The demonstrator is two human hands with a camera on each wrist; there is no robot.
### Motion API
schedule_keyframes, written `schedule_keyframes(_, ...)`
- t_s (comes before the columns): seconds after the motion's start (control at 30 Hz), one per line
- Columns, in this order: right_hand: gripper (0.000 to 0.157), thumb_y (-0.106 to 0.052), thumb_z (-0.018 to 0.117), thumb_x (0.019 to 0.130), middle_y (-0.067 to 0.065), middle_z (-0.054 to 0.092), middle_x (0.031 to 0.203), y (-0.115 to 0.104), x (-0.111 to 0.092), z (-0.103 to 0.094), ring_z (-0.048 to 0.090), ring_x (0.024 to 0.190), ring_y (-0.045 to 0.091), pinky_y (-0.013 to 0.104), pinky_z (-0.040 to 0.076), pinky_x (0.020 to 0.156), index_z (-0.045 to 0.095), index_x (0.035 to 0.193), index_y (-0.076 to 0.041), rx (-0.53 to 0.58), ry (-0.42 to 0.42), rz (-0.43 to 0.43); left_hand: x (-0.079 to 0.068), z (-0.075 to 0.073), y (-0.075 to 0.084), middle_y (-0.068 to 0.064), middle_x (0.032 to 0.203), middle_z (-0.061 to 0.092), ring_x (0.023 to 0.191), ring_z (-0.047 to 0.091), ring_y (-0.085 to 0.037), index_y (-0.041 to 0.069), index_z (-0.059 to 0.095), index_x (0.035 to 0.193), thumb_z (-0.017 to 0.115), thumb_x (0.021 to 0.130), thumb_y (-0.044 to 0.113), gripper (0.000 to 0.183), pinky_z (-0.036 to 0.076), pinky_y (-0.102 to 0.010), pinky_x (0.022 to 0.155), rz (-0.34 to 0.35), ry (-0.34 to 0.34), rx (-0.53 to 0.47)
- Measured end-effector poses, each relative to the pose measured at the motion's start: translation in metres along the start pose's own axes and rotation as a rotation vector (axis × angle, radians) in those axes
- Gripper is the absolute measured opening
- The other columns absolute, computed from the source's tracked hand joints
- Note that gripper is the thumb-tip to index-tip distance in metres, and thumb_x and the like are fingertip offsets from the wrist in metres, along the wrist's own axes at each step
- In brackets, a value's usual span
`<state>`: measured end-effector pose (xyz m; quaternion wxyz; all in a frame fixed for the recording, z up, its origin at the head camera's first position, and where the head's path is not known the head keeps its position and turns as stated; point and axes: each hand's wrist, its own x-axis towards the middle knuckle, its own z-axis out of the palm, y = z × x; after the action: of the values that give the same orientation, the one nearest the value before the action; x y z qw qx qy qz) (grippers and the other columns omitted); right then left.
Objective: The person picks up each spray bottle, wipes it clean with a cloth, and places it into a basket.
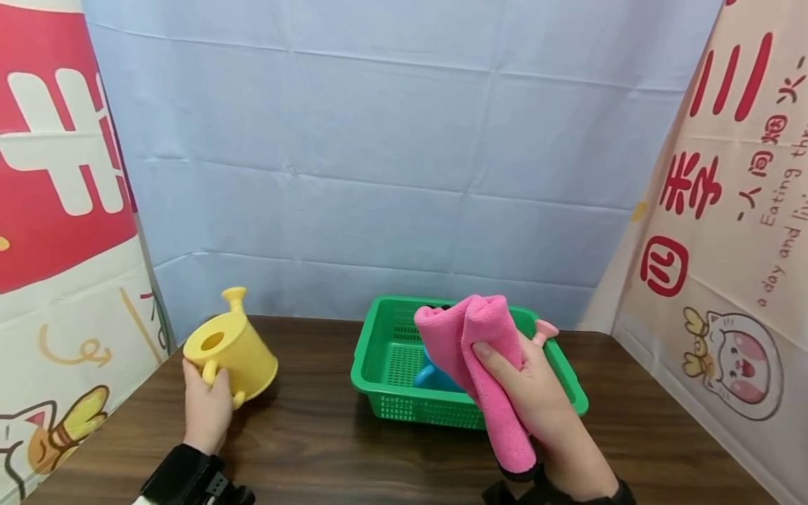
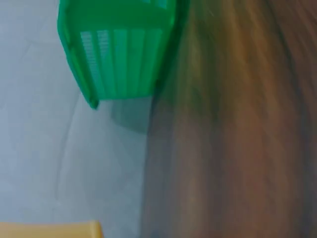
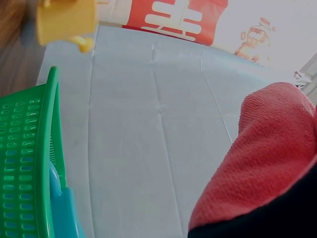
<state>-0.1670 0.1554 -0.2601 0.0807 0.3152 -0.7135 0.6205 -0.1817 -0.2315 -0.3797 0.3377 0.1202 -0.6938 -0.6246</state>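
My left hand (image 1: 208, 407) grips the handle of a yellow watering can (image 1: 252, 361), which tilts over the tabletop at the left with its spout pointing up and away. The can also shows at the top of the right wrist view, and its edge (image 2: 49, 231) at the bottom of the left wrist view. A folded, fuzzy pink cloth (image 1: 495, 326) hangs from my right hand (image 1: 539, 393), the thumb pressed across it. This cloth (image 3: 257, 153) fills the lower right of the right wrist view, where the hand itself is hidden. Behind it is a green basket (image 1: 416, 408).
Inside the basket lies a blue thing (image 1: 435, 377), partly covered by the cloth. A pink flared piece (image 1: 546, 330) sticks up at its right rim. Brown wooden tabletop (image 1: 315, 435) spreads in front, with a blue curtain (image 1: 391, 154) behind and printed cloths at both sides.
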Motion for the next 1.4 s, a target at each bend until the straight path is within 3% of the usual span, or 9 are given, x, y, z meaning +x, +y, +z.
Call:
schedule_keyframes(0.07, 0.017, -0.012, 0.045, 0.087, 0.011, 0.05, 0.087, -0.001, 0.0, 0.0, 0.054, 0.071, 0.023, 0.034, 0.049, 0.055, 0.047, 0.104, -0.01, -0.033, 0.006, -0.013, 0.005, 0.005, 0.0, -0.011, 0.129, 0.024, 0.105, 0.036, -0.021, 0.021, 0.006, 0.135, 0.032, 0.09, 0.011, 0.053, 0.043, -0.024, 0.065, 0.112, -0.048, -0.137)
schedule_keyframes(0.23, 0.016, -0.011, 0.046, 0.087, 0.011, 0.05, 0.085, 0.0, 0.001, 0.001, 0.054, 0.069, 0.023, 0.033, 0.048, 0.055, 0.047, 0.103, -0.008, -0.055, 0.036, -0.037, -0.011, 0.025, 0.047, -0.01, 0.121, 0.032, 0.103, 0.039, -0.022, 0.018, 0.02, 0.132, 0.034, 0.09, 0.006, 0.045, 0.047, -0.032, 0.068, 0.262, -0.202, -0.275)
schedule_keyframes(0.4, 0.022, -0.013, 0.049, 0.086, 0.01, 0.051, 0.088, 0.009, 0.004, 0.013, 0.055, 0.07, 0.023, 0.032, 0.048, 0.058, 0.047, 0.108, -0.01, -0.075, 0.098, -0.006, -0.046, 0.049, 0.101, -0.011, 0.124, 0.026, 0.109, 0.037, -0.025, 0.02, 0.015, 0.133, 0.031, 0.092, 0.006, 0.046, 0.044, -0.042, 0.075, 0.155, -0.404, -0.449)
schedule_keyframes(0.63, 0.023, -0.009, 0.051, 0.085, 0.005, 0.051, 0.09, 0.023, 0.002, 0.045, 0.054, 0.073, 0.019, 0.029, 0.047, 0.059, 0.045, 0.107, -0.012, -0.107, 0.205, -0.168, -0.082, 0.078, 0.119, -0.011, 0.122, 0.031, 0.104, 0.042, -0.024, 0.024, 0.019, 0.132, 0.035, 0.092, 0.01, 0.046, 0.043, -0.041, 0.075, -0.126, -0.608, -0.631)
schedule_keyframes(0.8, 0.05, -0.033, 0.054, 0.082, 0.003, 0.032, 0.13, 0.029, 0.005, 0.065, 0.034, 0.112, 0.022, 0.039, 0.034, 0.086, 0.039, 0.127, -0.016, -0.547, 0.171, -0.441, -0.099, 0.093, 0.126, -0.011, 0.126, 0.028, 0.108, 0.04, -0.025, 0.024, 0.016, 0.132, 0.04, 0.091, 0.014, 0.048, 0.04, -0.04, 0.082, -0.184, -0.711, -0.638)
schedule_keyframes(0.9, 0.067, -0.054, 0.046, 0.078, 0.008, 0.014, 0.139, 0.034, 0.006, 0.073, 0.016, 0.122, 0.027, 0.049, 0.02, 0.09, 0.03, 0.132, -0.018, -0.882, 0.166, -0.502, -0.102, 0.096, 0.129, -0.01, 0.126, 0.028, 0.11, 0.038, -0.026, 0.026, 0.016, 0.131, 0.044, 0.089, 0.019, 0.052, 0.039, -0.037, 0.084, -0.165, -0.727, -0.612)
schedule_keyframes(1.03, 0.071, -0.057, 0.041, 0.078, 0.011, 0.006, 0.14, 0.038, 0.007, 0.077, 0.01, 0.124, 0.03, 0.052, 0.016, 0.092, 0.023, 0.135, -0.018, -1.029, 0.147, -0.495, -0.102, 0.096, 0.129, -0.008, 0.127, 0.028, 0.112, 0.036, -0.025, 0.027, 0.016, 0.131, 0.043, 0.089, 0.017, 0.051, 0.039, -0.036, 0.084, -0.132, -0.737, -0.587)
schedule_keyframes(1.23, 0.076, -0.061, 0.041, 0.076, 0.012, 0.019, 0.137, 0.038, 0.016, 0.068, 0.023, 0.12, 0.031, 0.05, 0.025, 0.087, 0.029, 0.132, -0.013, -0.951, 0.301, -0.574, -0.106, 0.096, 0.129, -0.004, 0.13, 0.025, 0.111, 0.038, -0.021, 0.032, 0.006, 0.133, 0.036, 0.092, 0.014, 0.054, 0.041, -0.036, 0.081, -0.081, -0.837, -0.472)
schedule_keyframes(1.4, 0.064, -0.037, 0.056, 0.078, 0.002, 0.031, 0.131, 0.036, 0.019, 0.052, 0.033, 0.114, 0.02, 0.038, 0.037, 0.083, 0.028, 0.132, -0.015, -0.58, 0.257, -0.475, -0.113, 0.093, 0.131, -0.003, 0.126, 0.029, 0.106, 0.039, -0.021, 0.034, 0.005, 0.133, 0.032, 0.09, 0.004, 0.059, 0.041, -0.032, 0.076, 0.042, -0.893, -0.367)
